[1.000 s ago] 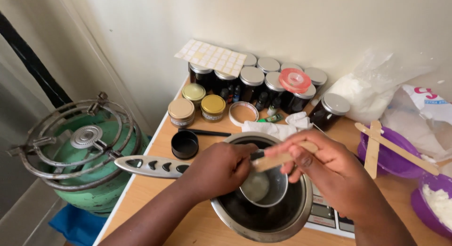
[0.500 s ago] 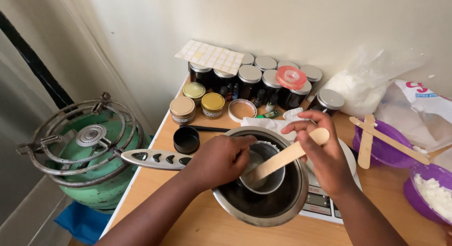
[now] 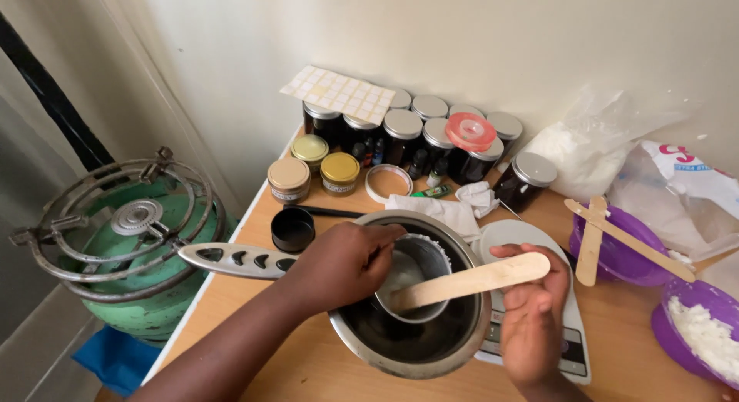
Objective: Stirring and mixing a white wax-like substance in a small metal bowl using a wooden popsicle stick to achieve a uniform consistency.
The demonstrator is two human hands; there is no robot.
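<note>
A steel bowl [image 3: 454,348] stands on a white kitchen scale [image 3: 570,333] at the front of the wooden table [image 3: 254,317]. Inside it sits a smaller metal cup [image 3: 427,263] holding pale liquid. My left hand [image 3: 339,263] grips the cup's rim from the left. My right hand [image 3: 531,309] holds a flat wooden stick [image 3: 469,280] whose tip reaches down into the cup.
Dark lidded jars [image 3: 400,132] and small gold-lidded tins [image 3: 339,171] line the wall. A metal handle [image 3: 231,259] and a black tin [image 3: 292,229] lie left of the bowl. Purple bowls [image 3: 616,252] with sticks and white flakes sit right. A green gas burner [image 3: 123,232] stands off the table's left.
My right hand has swung from behind the bowl to its right side, and the stick now points leftward into the cup. My left hand stays on the cup.
</note>
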